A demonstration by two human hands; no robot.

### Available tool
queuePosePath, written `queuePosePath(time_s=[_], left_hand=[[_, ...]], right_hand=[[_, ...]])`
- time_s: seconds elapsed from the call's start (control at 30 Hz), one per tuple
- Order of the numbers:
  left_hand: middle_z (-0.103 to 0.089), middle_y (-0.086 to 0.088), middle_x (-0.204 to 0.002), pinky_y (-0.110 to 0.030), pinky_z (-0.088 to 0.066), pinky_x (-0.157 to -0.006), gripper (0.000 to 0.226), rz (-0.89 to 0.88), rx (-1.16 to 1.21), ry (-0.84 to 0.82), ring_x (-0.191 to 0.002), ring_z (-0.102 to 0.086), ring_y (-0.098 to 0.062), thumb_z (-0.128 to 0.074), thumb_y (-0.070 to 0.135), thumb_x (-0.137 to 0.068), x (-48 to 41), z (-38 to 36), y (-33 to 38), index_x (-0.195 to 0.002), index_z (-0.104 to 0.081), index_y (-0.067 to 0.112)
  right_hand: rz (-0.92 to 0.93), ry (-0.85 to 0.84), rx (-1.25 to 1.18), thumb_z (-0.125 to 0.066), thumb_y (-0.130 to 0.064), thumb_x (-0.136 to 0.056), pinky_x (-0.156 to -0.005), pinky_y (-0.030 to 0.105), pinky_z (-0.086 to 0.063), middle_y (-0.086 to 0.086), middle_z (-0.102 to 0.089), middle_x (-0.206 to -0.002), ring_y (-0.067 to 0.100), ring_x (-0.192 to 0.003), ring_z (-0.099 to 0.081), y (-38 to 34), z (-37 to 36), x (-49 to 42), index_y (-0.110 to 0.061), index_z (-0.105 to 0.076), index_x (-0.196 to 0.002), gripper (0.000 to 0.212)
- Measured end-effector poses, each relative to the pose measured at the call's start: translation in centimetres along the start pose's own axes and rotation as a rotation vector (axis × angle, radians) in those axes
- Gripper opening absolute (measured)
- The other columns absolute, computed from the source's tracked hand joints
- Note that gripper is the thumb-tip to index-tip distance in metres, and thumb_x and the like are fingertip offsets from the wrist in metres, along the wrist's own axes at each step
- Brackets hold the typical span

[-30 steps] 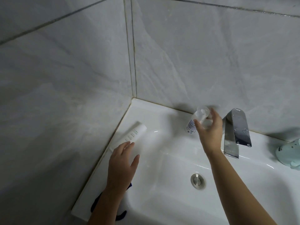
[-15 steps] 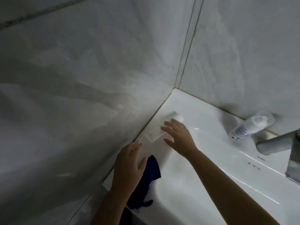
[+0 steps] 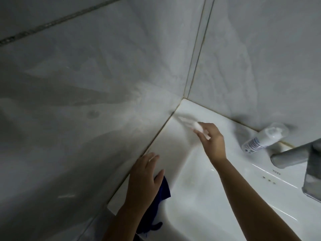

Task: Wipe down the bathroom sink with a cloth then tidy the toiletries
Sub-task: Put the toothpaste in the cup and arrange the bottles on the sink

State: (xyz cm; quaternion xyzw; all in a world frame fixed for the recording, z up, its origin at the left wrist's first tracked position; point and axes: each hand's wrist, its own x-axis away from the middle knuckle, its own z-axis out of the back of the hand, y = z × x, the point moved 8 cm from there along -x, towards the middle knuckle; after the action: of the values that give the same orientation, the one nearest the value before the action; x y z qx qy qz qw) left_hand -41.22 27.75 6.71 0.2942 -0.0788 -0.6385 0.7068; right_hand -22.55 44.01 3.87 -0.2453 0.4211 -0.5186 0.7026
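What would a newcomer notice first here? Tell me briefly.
The right hand grips a blurred white tube near the back-left corner of the sink. The left hand is spread over a dark blue cloth on the left rim, and a bottle lies tipped beside the faucet.

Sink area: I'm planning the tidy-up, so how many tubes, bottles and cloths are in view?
Tubes: 1, the white tube in the right hand
Bottles: 1, the bottle
Cloths: 1, the blue cloth
Total: 3
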Motion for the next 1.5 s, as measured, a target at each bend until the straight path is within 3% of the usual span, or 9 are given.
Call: queuePosePath(time_s=[0.13, 0.3, 0.4, 0.63, 0.93, 1.1, 1.23, 1.43, 1.5], left_hand=[[-0.067, -0.016, -0.106, -0.043, -0.048, -0.085, 0.044, -0.062, 0.001, 0.011, -0.098, -0.063, -0.03, -0.08, 0.007, -0.066, -0.9, -0.7, 1.4, -0.106, -0.064, 0.0], [-0.067, -0.016, -0.104, -0.048, -0.052, -0.082, 0.045, -0.13, 0.008, -0.013, -0.096, -0.064, -0.03, -0.082, 0.005, -0.063, -1.6, -2.2, 2.9, -0.104, -0.065, -0.001], [-0.068, -0.016, -0.102, -0.046, -0.05, -0.082, 0.044, -0.147, 0.007, -0.016, -0.095, -0.064, -0.029, -0.082, 0.005, -0.062, -1.9, -2.8, 3.4, -0.102, -0.066, -0.001], [-0.068, -0.017, -0.102, -0.044, -0.051, -0.081, 0.043, -0.146, -0.002, -0.039, -0.094, -0.065, -0.03, -0.081, 0.006, -0.064, -2.0, -3.3, 3.3, -0.103, -0.066, -0.002], [-0.068, -0.015, -0.102, -0.042, -0.05, -0.082, 0.043, -0.129, -0.009, -0.048, -0.094, -0.065, -0.029, -0.082, 0.005, -0.063, -1.4, -3.2, 2.7, -0.103, -0.066, -0.002], [-0.068, -0.016, -0.101, -0.042, -0.049, -0.082, 0.044, -0.12, -0.02, -0.04, -0.094, -0.065, -0.03, -0.082, 0.004, -0.061, -1.0, -3.0, 2.5, -0.102, -0.066, -0.002], [-0.068, -0.017, -0.101, -0.043, -0.048, -0.083, 0.044, -0.099, -0.014, -0.041, -0.094, -0.064, -0.031, -0.082, 0.003, -0.062, -0.5, -2.6, 2.2, -0.102, -0.066, -0.003], [-0.067, -0.019, -0.102, -0.037, -0.044, -0.084, 0.041, -0.055, 0.004, -0.045, -0.095, -0.064, -0.034, -0.08, 0.002, -0.065, 0.7, -1.4, 2.2, -0.103, -0.064, -0.004], [-0.067, -0.019, -0.101, -0.037, -0.043, -0.084, 0.041, -0.088, 0.002, -0.055, -0.093, -0.064, -0.034, -0.08, 0.002, -0.064, 1.4, -1.1, 3.2, -0.102, -0.065, -0.004]], right_hand=[[-0.286, 0.309, -0.247, -0.064, -0.016, -0.085, -0.068, 0.003, -0.042, -0.004, -0.062, -0.098, 0.007, -0.088, -0.058, 4.3, 4.7, -0.5, -0.017, -0.062, -0.103, 0.018], [-0.361, 0.47, -0.305, -0.062, -0.01, -0.086, -0.071, 0.008, -0.045, 0.007, -0.062, -0.097, 0.015, -0.09, -0.058, 6.7, 6.9, -0.8, -0.004, -0.058, -0.102, 0.018], [-0.337, 0.449, -0.277, -0.064, -0.007, -0.083, -0.069, 0.0, -0.039, 0.003, -0.062, -0.096, 0.012, -0.088, -0.057, 6.8, 6.9, -1.0, -0.005, -0.057, -0.103, 0.021], [-0.304, 0.472, -0.241, -0.066, -0.008, -0.081, -0.066, -0.002, -0.035, -0.005, -0.057, -0.087, 0.009, -0.081, -0.055, 6.4, 7.1, -0.3, -0.018, -0.052, -0.092, 0.02], [-0.331, 0.464, -0.242, -0.066, -0.009, -0.081, -0.068, -0.001, -0.036, -0.005, -0.057, -0.089, 0.012, -0.085, -0.055, 6.5, 6.9, 0.0, -0.016, -0.053, -0.094, 0.02], [-0.368, 0.443, -0.259, -0.067, -0.009, -0.081, -0.076, 0.012, -0.04, -0.004, -0.058, -0.099, 0.013, -0.092, -0.057, 6.7, 6.9, 0.3, -0.013, -0.055, -0.104, 0.026], [-0.39, 0.409, -0.26, -0.067, -0.009, -0.08, -0.073, 0.003, -0.038, 0.0, -0.058, -0.105, 0.013, -0.096, -0.055, 6.4, 6.9, 1.1, -0.009, -0.054, -0.109, 0.032], [-0.507, 0.35, -0.224, -0.065, -0.014, -0.083, -0.083, 0.029, -0.044, 0.004, -0.057, -0.117, 0.015, -0.102, -0.054, 4.8, 7.3, 5.6, -0.012, -0.049, -0.121, 0.042], [-0.508, 0.293, -0.189, -0.065, -0.016, -0.083, -0.083, 0.028, -0.043, 0.001, -0.057, -0.116, 0.014, -0.102, -0.053, 3.4, 7.5, 8.0, -0.015, -0.052, -0.119, 0.038]])
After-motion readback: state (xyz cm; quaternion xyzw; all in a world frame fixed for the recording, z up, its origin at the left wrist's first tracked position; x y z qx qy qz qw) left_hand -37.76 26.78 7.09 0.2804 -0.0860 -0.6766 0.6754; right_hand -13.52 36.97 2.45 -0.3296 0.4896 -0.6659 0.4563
